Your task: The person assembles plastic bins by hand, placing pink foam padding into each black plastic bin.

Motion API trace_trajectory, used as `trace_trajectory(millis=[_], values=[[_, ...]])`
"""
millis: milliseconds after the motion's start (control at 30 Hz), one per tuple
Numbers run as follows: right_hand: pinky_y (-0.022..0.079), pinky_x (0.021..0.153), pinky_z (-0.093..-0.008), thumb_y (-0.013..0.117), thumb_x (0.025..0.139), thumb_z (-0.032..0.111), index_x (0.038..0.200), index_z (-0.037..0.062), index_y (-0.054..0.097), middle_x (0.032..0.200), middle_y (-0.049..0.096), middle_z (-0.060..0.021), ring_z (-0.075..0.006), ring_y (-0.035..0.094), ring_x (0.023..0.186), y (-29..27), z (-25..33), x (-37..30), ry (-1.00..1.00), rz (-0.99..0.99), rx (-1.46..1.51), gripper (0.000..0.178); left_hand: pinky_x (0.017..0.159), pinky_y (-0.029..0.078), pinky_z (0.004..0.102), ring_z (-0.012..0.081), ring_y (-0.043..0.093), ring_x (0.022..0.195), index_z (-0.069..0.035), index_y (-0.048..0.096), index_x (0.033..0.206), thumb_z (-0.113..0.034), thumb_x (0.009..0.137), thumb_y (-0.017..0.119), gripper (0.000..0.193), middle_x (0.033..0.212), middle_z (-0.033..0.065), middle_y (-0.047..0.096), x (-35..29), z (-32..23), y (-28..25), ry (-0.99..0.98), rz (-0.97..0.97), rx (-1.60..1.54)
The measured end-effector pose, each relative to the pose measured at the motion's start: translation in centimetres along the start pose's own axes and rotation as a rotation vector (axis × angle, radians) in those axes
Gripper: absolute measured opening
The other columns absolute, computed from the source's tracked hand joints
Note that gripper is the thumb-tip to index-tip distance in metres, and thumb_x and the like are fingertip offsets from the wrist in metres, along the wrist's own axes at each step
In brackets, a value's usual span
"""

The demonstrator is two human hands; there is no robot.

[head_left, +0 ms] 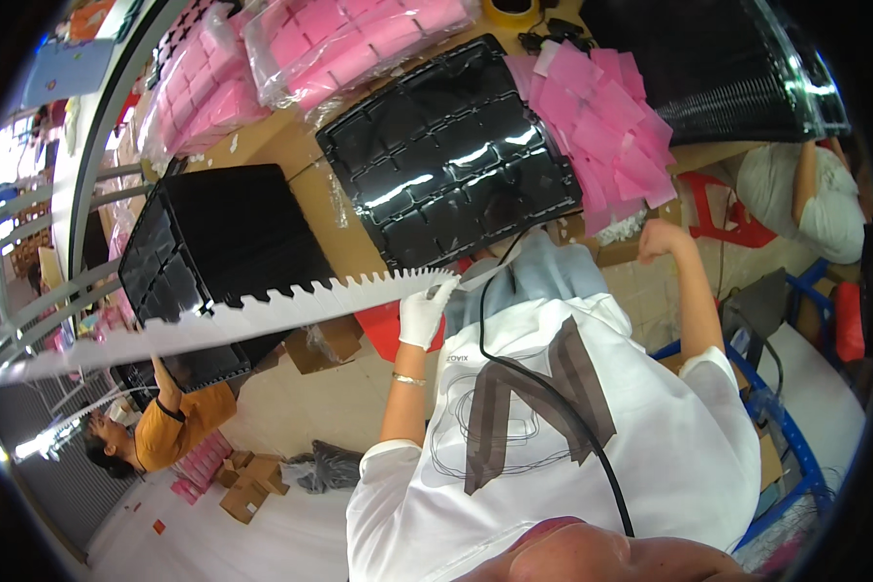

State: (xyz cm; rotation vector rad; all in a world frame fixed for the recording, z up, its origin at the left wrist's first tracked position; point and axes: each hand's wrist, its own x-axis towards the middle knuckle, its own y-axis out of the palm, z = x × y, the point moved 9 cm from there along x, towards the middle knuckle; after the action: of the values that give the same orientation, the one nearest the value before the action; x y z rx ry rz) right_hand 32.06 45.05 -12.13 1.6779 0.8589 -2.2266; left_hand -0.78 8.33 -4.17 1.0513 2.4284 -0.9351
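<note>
My left hand [423,315], in a white glove, pinches the near end of a long white toothed strip [213,325]. The strip stretches away to the far left, its jagged edge facing up. Ahead of me lies a black plastic tray [451,155] with a grid of shallow compartments. My bare right hand [660,240] is held up to the right of my lap with its fingers curled in. Whatever may be inside those fingers is hidden. Close beyond it, a pile of pink sheets [601,126] overlaps the tray's right side.
Pink bundles in clear plastic [349,48] sit behind the tray. Stacked black trays stand at left [238,233] and far right [718,73]. A black cable [553,398] runs down my front. A person in orange [189,427] works at left; another person's arm [805,184] shows at right.
</note>
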Motion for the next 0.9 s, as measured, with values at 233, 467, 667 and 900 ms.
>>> trace_trajectory(millis=[233,467,667,900], values=[[0.052,0.075,-0.0298,0.06,0.09,0.006,0.099,0.0,0.069,0.095,0.071,-0.0075,-0.0157,0.067,0.084,-23.6,28.9,-7.6,-1.11,-0.705,0.638,0.014,0.067,0.05,0.0295,0.0162,0.061,0.07,-0.005,0.071,0.097,-0.025,0.084,0.077,0.024,0.084,0.0088,0.067,0.8,-2.8,-0.7,0.095,-0.055,0.117],[0.052,0.083,-0.0364,0.06,0.079,0.002,0.098,0.0058,0.063,0.105,0.063,-0.0116,-0.0288,0.062,0.099,-35.5,41.6,1.4,-1.043,-1.405,-0.361,0.02,0.069,0.049,0.0261,0.0104,0.06,0.074,0.0,0.068,0.102,-0.032,0.084,0.077,0.038,0.094,0.0067,0.069,0.5,-1.8,-0.4,0.074,0.015,-0.035],[0.05,0.084,-0.0403,0.073,0.07,0.018,0.107,0.0073,0.054,0.114,0.058,-0.0093,-0.0273,0.057,0.107,-34.7,44.2,2.0,-0.933,-1.381,-0.839,0.043,0.068,0.045,0.0252,0.0121,0.059,0.075,0.002,0.062,0.11,-0.07,0.095,0.028,0.08,0.103,0.0125,0.069,0.7,0.2,-5.5,0.13,-0.011,-0.514],[0.048,0.089,-0.0419,0.073,0.071,0.019,0.111,0.0079,0.053,0.119,0.056,-0.0103,-0.0276,0.052,0.115,-35.0,44.1,2.6,-0.845,-1.33,-0.922,0.046,0.061,0.042,0.0241,0.0089,0.054,0.065,-0.002,0.062,0.096,-0.046,0.104,0.038,0.051,0.075,0.0046,0.065,4.2,1.2,-13.7,0.171,-0.427,-0.421]])
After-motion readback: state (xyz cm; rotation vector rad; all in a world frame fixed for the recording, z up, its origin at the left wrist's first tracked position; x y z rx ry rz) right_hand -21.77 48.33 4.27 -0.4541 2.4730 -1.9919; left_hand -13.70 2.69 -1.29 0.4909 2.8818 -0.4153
